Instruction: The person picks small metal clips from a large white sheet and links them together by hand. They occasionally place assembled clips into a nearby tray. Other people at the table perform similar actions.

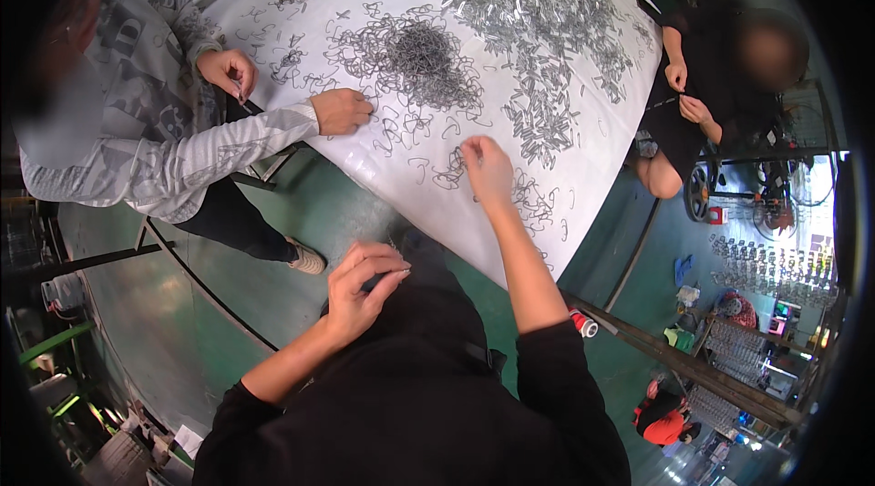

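Left hand (363, 290) fingers pinched on small metal piece, right hand (485, 167) fingers curled onto wire clips (451, 172) on white table (365, 176)

I stand at a white-covered table (583, 213) strewn with small grey metal clips (538, 21), 1 dense heap (421, 53) mid-table and bent wire hooks (437, 167) scattered near me.

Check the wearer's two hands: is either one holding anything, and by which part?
The left hand, near the chest, pinches small metal pieces at its fingertips; which part cannot be told. The right hand reaches among the wire hooks on the white table; any hold is unclear.
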Available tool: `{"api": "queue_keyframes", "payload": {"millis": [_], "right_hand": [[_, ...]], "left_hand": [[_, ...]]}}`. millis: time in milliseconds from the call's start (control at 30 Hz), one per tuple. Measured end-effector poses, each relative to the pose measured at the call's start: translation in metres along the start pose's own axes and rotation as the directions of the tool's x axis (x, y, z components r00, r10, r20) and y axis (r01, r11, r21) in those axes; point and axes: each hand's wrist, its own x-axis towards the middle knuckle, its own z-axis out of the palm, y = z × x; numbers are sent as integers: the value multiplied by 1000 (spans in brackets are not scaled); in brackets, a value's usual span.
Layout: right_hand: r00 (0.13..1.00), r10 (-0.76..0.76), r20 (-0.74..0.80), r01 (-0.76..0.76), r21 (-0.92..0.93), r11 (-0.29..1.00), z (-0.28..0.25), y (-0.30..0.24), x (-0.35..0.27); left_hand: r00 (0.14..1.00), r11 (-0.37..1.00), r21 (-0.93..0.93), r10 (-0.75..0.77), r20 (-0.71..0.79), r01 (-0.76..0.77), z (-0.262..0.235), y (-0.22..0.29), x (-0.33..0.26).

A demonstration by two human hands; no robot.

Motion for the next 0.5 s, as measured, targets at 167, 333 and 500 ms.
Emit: {"api": "queue_keyframes", "payload": {"millis": [167, 333, 500], "right_hand": [[977, 157, 147, -107, -304, 947, 44, 38, 70], [947, 72, 314, 113, -532, 839, 66, 53, 84], [984, 110, 138, -52, -366, 929, 62, 51, 65]], "left_hand": [[1000, 1000, -14, 16, -2, -16, 0, 7, 4], [998, 998, 18, 67, 13, -68, 0, 10, 5], [986, 988, -31, 150, 66, -148, 4, 11, 13]]}}
